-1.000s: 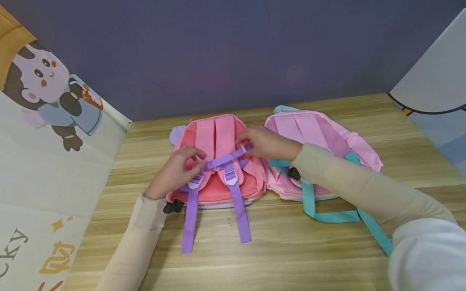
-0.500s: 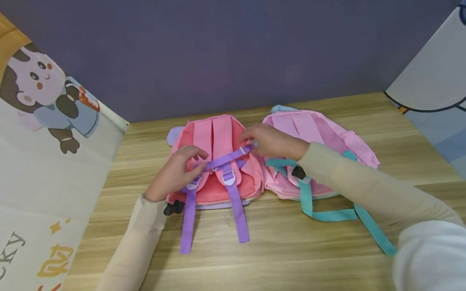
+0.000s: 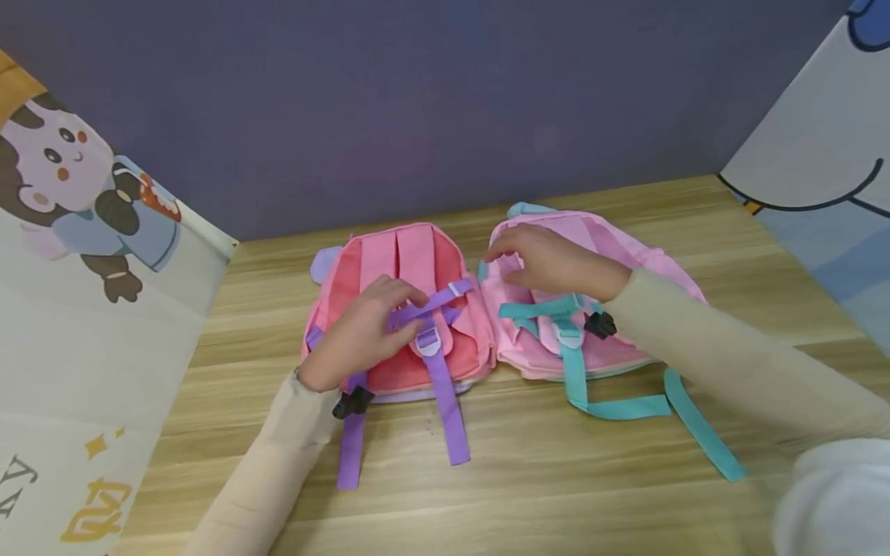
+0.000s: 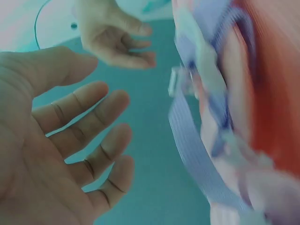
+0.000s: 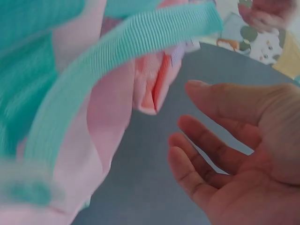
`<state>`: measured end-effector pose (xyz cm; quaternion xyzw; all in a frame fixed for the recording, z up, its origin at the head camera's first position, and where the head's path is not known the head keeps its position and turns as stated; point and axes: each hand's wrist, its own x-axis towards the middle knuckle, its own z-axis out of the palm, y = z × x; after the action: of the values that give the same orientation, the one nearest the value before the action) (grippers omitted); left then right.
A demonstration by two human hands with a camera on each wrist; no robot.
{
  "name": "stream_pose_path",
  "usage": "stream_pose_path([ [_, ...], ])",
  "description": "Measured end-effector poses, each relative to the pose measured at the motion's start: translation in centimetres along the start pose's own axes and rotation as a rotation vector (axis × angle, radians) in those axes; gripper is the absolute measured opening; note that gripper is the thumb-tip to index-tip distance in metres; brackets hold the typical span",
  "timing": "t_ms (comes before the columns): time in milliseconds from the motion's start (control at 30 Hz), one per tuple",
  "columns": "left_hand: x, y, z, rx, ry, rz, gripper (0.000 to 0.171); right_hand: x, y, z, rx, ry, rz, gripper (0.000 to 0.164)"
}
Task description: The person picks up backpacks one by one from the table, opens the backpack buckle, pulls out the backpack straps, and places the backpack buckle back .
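- My left hand [image 3: 368,332] hovers over the near left part of the coral backpack [image 3: 417,259], fingers loosely bent and apart, holding nothing; the left wrist view shows a gap between its fingertips and the purple strap [image 3: 441,296].
- I see that strap lying slantwise across the backpack, a white slider [image 3: 456,289] near its far right end.
- My right hand [image 3: 556,262] is over the far left part of the pale pink backpack [image 3: 617,238], thumb and fingers wide apart with nothing between them.
- I see a teal strap [image 3: 535,310] crossing that backpack on the near side of the right hand.
- Both backpacks lie side by side, straps up, on the far half of the wooden worktop [image 3: 542,483], with a dark wall [image 3: 445,100] behind.
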<state>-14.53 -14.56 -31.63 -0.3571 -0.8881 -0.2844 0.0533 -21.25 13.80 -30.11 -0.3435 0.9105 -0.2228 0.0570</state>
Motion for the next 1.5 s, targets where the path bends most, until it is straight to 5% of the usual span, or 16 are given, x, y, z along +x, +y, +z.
stream_pose_path([
  [400,3.7,4.0,1.5,0.102,-0.090,0.059,0.024,-4.9,2.6,-2.4,-0.072,-0.003,0.065,0.032],
  [700,8.4,7.0,3.0,0.237,-0.222,0.112,0.027,-8.1,4.7,-2.4,-0.050,-0.068,0.179,0.035],
  [900,11.0,8.2,5.1,0.292,-0.331,0.106,0.030,-8.8,5.4,-2.0,-0.037,-0.076,0.147,0.035],
  [1167,12.8,8.6,6.7,0.286,-0.383,0.096,0.035,-9.4,5.8,-1.3,0.019,-0.135,0.138,0.037],
  [1500,13.9,9.2,7.7,0.276,-0.410,0.083,0.038,-9.9,6.3,0.2,0.036,-0.030,0.134,0.023],
])
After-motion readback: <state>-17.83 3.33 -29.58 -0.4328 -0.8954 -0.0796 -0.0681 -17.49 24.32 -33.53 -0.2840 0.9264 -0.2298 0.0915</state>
